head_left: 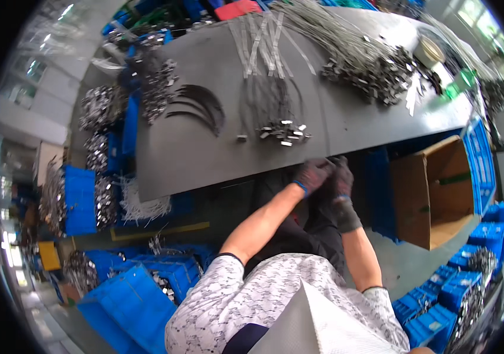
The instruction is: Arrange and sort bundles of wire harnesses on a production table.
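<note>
Grey table (204, 162); cardboard box (412, 200) before table's near edge, at right; thin strips (272, 72) on table, bright ends toward near edge; gloved left hand (315, 173), right hand (342, 177) beside that edge; fingers curled, contents cannot be told.

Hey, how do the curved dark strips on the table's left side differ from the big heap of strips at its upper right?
The curved dark strips bend into arcs; those in the big heap run mostly straight. The curved ones are few, the heap holds many. The curved ones look dark, the heap's lengths paler silver-grey. Both lie on the grey table.
</note>
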Available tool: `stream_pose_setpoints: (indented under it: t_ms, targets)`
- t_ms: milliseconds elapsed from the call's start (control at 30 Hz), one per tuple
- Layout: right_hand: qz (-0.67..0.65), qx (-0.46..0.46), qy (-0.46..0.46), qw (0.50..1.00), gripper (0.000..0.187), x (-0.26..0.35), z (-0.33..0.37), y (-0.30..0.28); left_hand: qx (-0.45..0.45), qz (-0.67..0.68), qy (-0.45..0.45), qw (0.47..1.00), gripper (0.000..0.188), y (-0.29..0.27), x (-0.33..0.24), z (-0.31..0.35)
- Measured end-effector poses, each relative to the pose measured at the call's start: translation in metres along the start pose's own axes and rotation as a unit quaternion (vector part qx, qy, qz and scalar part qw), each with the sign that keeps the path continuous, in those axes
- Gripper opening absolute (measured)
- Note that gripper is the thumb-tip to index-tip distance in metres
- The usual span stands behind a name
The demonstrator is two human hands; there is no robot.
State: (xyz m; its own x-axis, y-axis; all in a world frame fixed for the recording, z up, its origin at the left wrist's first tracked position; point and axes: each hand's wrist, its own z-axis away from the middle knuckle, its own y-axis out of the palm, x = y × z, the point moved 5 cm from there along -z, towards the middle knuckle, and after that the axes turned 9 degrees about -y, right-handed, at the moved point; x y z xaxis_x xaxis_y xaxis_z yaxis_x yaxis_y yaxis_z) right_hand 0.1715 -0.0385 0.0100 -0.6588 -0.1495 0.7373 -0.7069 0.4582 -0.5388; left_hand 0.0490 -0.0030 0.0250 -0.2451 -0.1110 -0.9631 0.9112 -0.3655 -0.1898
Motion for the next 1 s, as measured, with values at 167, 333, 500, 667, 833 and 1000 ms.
stream_pose_setpoints:
  t_ms: [167, 333, 500, 667, 833, 1000]
  targets:
    - [-0.113, 0.057, 0.162, 0.979, 0.024, -0.013, -0.050, 0.047, 0.066, -0.069, -0.026, 0.995, 0.033, -0.051, -0.006, -0.068]
    - [-0.140, 0.026, 0.179, 0.973, 0.035, -0.037, -0.126, 0.041, -0.053, -0.038, -0.058, 0.996, 0.036, -0.145, 0.000, -0.110]
    - [0.242, -0.054, -0.011, 0.969, 0.053, -0.117, -0.222, -0.016, -0.358, -0.253, -0.217, 0.872, 0.041, -0.280, 0.069, -0.054]
    - [0.201, -0.041, 0.025, 0.978, 0.055, -0.183, -0.282, -0.006, -0.390, -0.380, -0.330, 0.771, 0.042, -0.324, 0.124, -0.042]
    - [0.142, -0.038, 0.116, 0.982, 0.059, -0.167, -0.273, -0.019, -0.332, -0.352, -0.410, 0.773, 0.040, -0.347, 0.155, -0.065]
    - [0.178, -0.021, 0.118, 0.977, 0.064, -0.162, -0.283, -0.026, -0.326, -0.379, -0.388, 0.774, 0.039, -0.348, 0.163, -0.064]
